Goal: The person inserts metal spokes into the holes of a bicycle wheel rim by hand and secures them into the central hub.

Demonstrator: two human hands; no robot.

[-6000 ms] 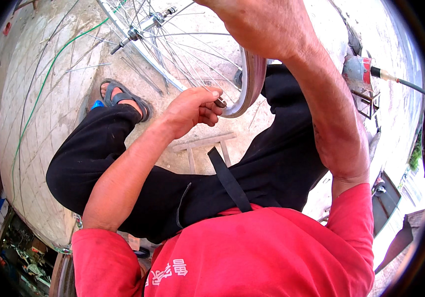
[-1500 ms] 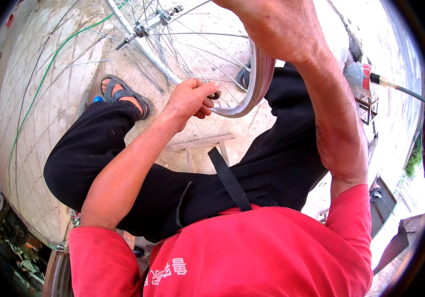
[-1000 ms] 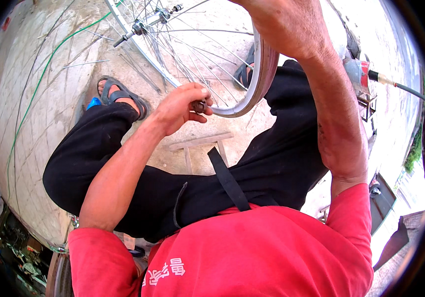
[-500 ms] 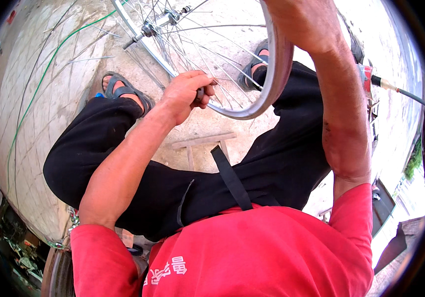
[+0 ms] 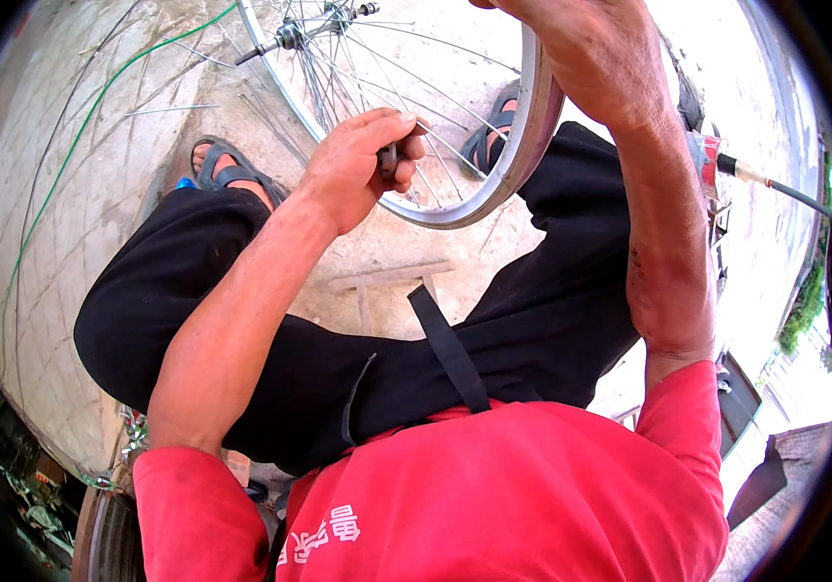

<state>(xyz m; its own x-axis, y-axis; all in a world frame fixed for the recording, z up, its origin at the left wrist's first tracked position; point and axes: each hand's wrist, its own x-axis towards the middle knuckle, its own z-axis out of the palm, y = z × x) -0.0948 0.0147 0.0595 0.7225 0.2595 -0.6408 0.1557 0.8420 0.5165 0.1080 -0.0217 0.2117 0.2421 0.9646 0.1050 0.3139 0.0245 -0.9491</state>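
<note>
A silver spoked bicycle wheel point(image 5: 532, 145) stands upright between my knees, its hub point(image 5: 314, 24) near the top edge. My left hand point(image 5: 358, 165) is closed on a small dark metal tool point(image 5: 389, 157) pressed against the spokes just inside the rim. My right hand point(image 5: 571, 29) reaches over the top of the rim and grips it; the fingers run out of view. I sit in black trousers and a red shirt, with sandalled feet on the concrete.
Loose spokes point(image 5: 174, 109) lie on the concrete floor at left, beside a thin green hose point(image 5: 77, 145). A low wooden stool point(image 5: 387, 281) sits under my legs. A red-bodied tool with a hose point(image 5: 717, 165) lies at right. Clutter of parts point(image 5: 28, 485) fills the lower left.
The wheel has turned and shifted right and up in view. My left hand followed along the rim with the tool, and my right hand moved higher on the rim.
</note>
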